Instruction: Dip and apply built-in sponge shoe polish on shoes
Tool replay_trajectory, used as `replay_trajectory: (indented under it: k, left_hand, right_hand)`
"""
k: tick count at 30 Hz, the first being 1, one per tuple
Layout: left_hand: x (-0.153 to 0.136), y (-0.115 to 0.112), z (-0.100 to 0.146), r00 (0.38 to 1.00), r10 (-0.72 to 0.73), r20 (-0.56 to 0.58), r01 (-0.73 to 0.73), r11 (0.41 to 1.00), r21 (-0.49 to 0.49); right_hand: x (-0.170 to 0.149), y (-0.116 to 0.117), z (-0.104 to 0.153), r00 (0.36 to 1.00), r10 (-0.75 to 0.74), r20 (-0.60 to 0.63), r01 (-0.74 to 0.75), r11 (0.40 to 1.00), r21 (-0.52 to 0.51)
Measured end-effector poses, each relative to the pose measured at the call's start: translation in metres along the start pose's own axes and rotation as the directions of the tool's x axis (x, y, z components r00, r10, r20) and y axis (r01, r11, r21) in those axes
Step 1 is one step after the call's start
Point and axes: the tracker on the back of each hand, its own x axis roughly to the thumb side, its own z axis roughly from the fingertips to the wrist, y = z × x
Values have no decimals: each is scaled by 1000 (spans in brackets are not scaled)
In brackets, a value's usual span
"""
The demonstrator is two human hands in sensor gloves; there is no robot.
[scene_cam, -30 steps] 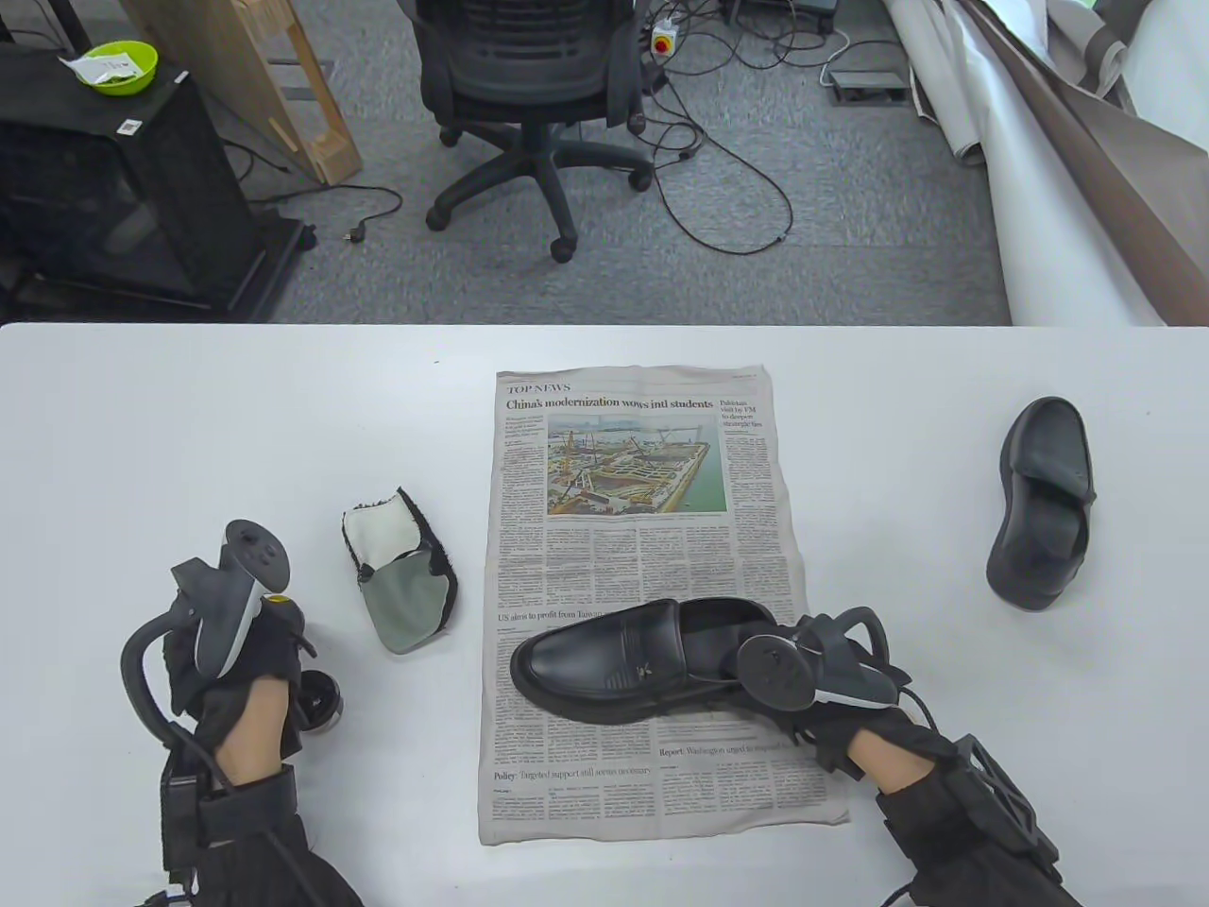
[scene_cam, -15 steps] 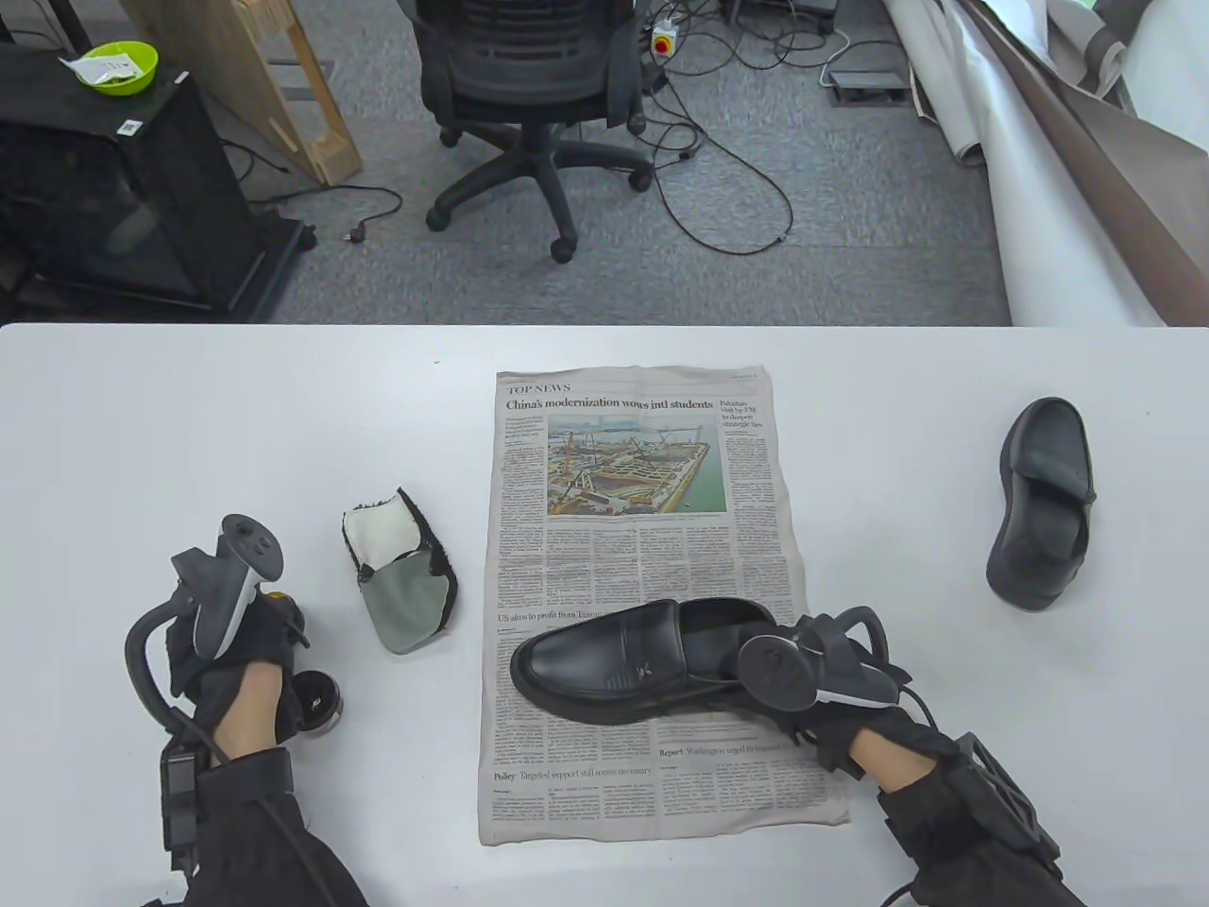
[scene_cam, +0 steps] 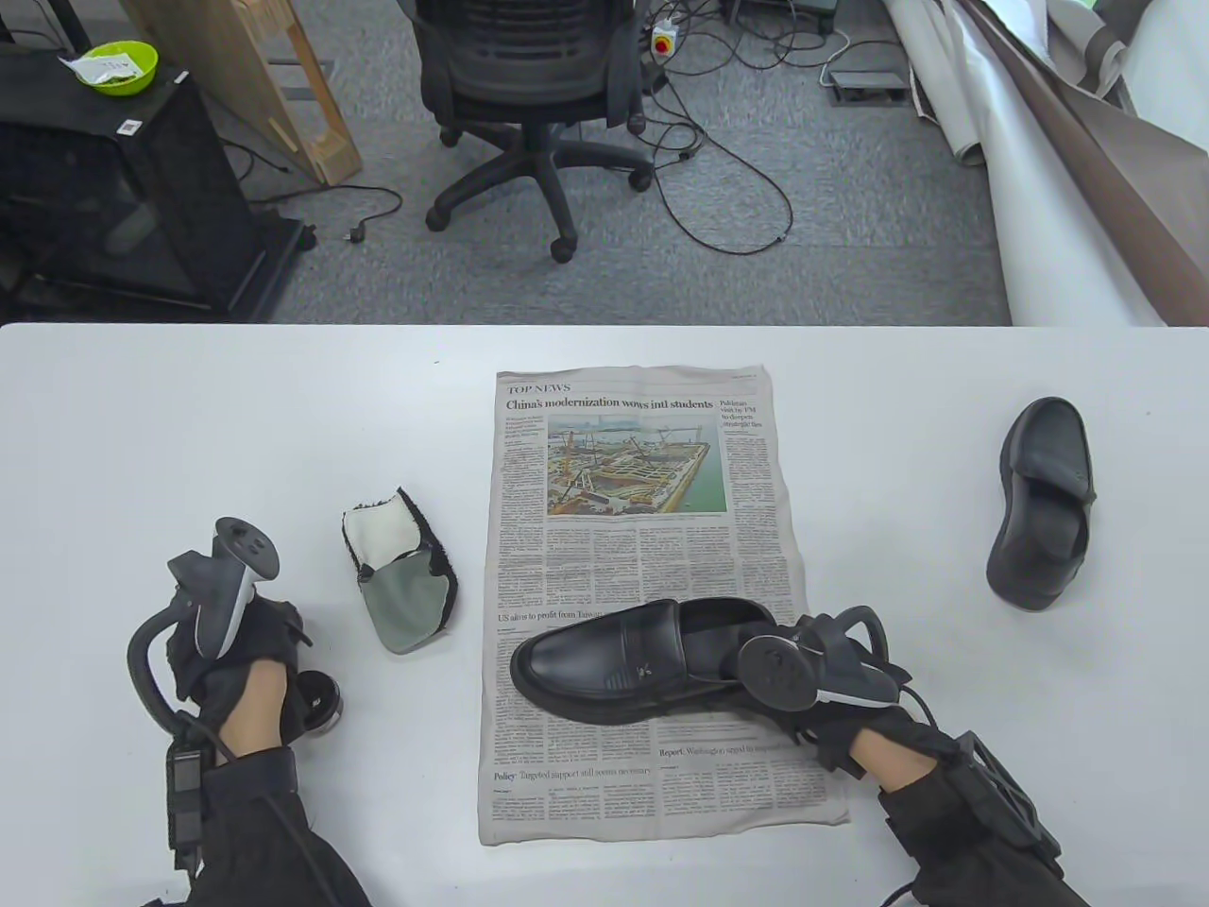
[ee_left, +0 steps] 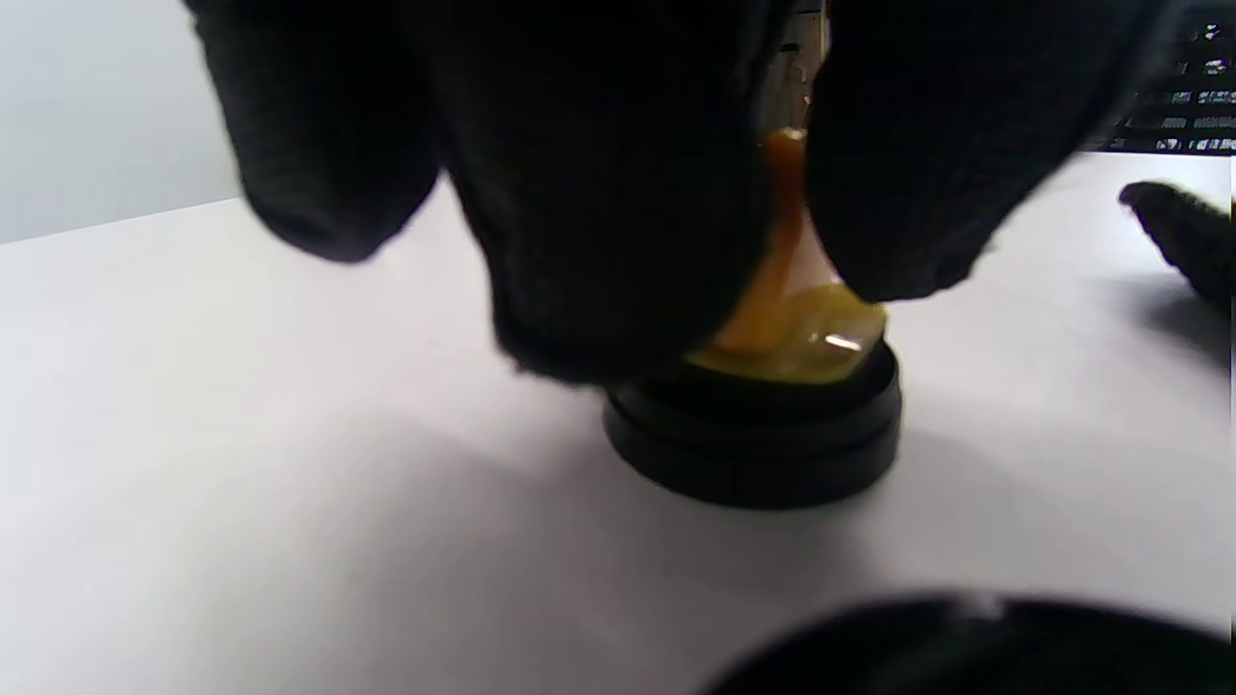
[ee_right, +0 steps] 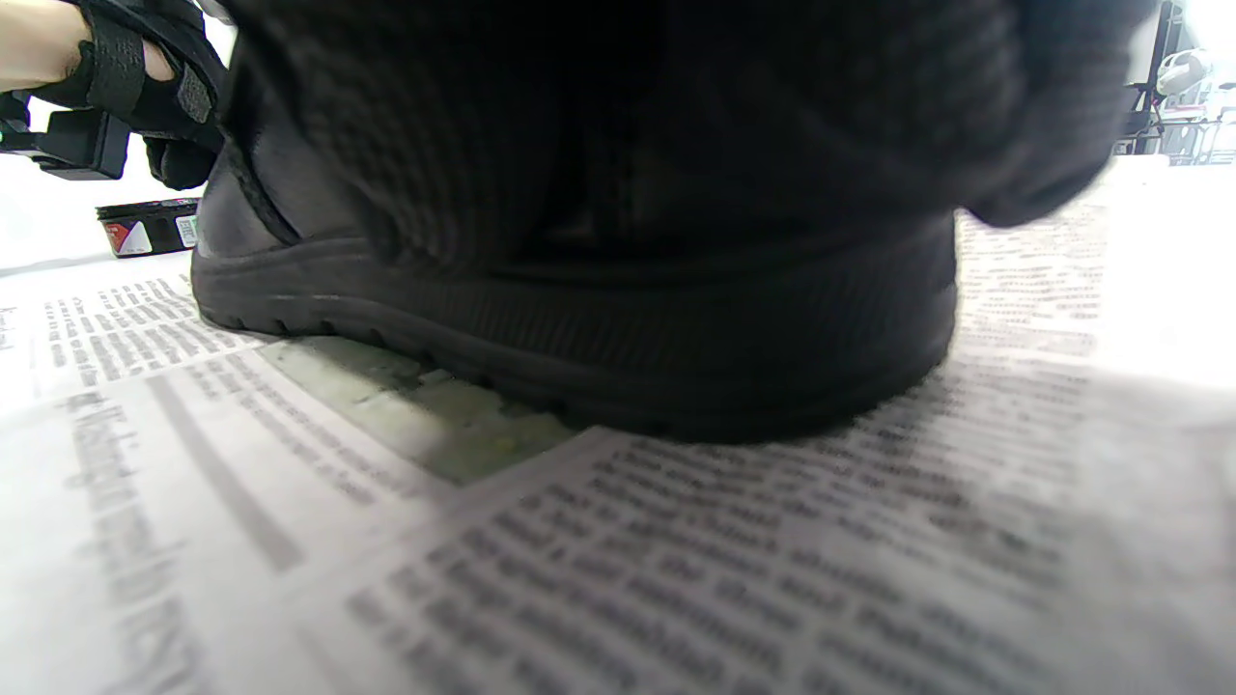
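Newspaper point(scene_cam: 652, 529) lies spread in the middle of a white surface point(scene_cam: 189, 425), seen from above. A black loafer point(scene_cam: 623, 671) rests on its lower part, toe pointing left. The right hand point(scene_cam: 841, 699) grips the loafer's heel end. Near the left edge, the left hand point(scene_cam: 236, 661) sits over a small black polish tin point(scene_cam: 321, 701). Between that hand and the newspaper lies a grey and white polishing mitt point(scene_cam: 401, 567). A second black loafer point(scene_cam: 1039, 501) lies well apart at the right.

Left wrist view: gloved fingers point(ee_left: 599, 193) pinch a yellow applicator handle point(ee_left: 787, 290), which stands in the round black tin point(ee_left: 753, 444) on the surface.

Right wrist view: gloved fingers point(ee_right: 628, 125) wrap over the back of the loafer point(ee_right: 579, 357), whose ridged sole presses on the newsprint point(ee_right: 618, 560). The tin point(ee_right: 150, 227) shows far left, beneath the left hand point(ee_right: 116, 77).
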Motion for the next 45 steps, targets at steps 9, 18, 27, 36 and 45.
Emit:
replay_trajectory:
  k: [9,18,27,36,45]
  left_hand:
    - [15,44,66,971,113,213,-161,961,227]
    - [45,46,128,803,133,581,-357,888,290]
    - [63,27,142,774,-9,633,-297,878,375]
    - [72,18,141,776,-100,623,-214,887,410]
    - [77,12,138,781,-112,614,-171,908,383]
  right_hand:
    - [1,0,1,1000,7,0,-7,1000,1]
    - [-3,-15,5,1000,-22,4,22,998,-58]
    - [-63,-56,30,953,-73,-293,-52,916,-397]
    - [-128,-50,35,744,-65,-665,-273,879,-392]
    - [-161,-31,16,579,-71,-812,-269,924,-273]
